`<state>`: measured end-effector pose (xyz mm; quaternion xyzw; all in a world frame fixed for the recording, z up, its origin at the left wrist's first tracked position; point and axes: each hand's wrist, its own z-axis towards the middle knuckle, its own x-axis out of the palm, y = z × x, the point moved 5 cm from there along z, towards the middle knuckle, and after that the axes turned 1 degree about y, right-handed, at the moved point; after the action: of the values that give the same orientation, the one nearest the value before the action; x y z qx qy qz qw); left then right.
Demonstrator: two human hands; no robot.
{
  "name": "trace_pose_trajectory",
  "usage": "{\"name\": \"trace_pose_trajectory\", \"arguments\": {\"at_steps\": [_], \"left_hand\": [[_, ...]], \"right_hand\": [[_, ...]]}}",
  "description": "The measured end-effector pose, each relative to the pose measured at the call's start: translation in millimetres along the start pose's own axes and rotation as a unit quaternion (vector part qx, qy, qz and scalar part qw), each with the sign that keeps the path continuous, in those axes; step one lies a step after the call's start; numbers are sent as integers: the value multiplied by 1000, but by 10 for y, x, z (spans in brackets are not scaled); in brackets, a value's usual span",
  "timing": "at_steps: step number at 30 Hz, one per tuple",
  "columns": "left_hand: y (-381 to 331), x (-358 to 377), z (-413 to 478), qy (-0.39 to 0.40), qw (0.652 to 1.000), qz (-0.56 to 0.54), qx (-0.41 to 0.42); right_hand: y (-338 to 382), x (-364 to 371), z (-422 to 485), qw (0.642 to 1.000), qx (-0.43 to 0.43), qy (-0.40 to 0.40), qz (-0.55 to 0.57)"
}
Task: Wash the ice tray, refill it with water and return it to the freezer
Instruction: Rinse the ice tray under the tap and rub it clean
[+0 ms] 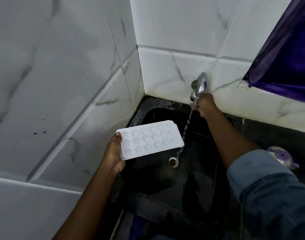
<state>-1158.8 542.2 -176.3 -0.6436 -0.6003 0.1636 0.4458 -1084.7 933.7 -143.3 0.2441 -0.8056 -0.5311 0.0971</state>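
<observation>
Mid-frame, the left hand [113,153] clamps the left end of the white rectangular plastic ice tray [150,140], thumb on top, holding it face-up over the black sink [191,187]. Up and right, the right hand [205,106] curls round the chrome wall tap [200,85], whose thin water stream [187,125] falls just past the tray's right edge.

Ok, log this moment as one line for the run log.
left hand: holds white plastic ice tray over black sink | right hand: grips chrome wall tap | water stream: running beside tray's right end
</observation>
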Motion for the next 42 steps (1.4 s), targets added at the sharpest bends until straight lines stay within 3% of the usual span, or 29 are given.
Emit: {"name": "trace_pose_trajectory", "arguments": {"at_steps": [17,24,33,42], "left_hand": [[-128,20,-234,12,1000,3,-1],[-102,76,-307,25,1000,5,-10],[-77,130,-389,24,999,6,-24],[102,275,-545,65,997,-2,-39]], "right_hand": [[-271,-7,249,964,107,101,220],[-238,-64,122,971,131,150,134],[-673,-377,-532,973,148,109,141],[-977,-723,-1458,987,20,148,-57]]}}
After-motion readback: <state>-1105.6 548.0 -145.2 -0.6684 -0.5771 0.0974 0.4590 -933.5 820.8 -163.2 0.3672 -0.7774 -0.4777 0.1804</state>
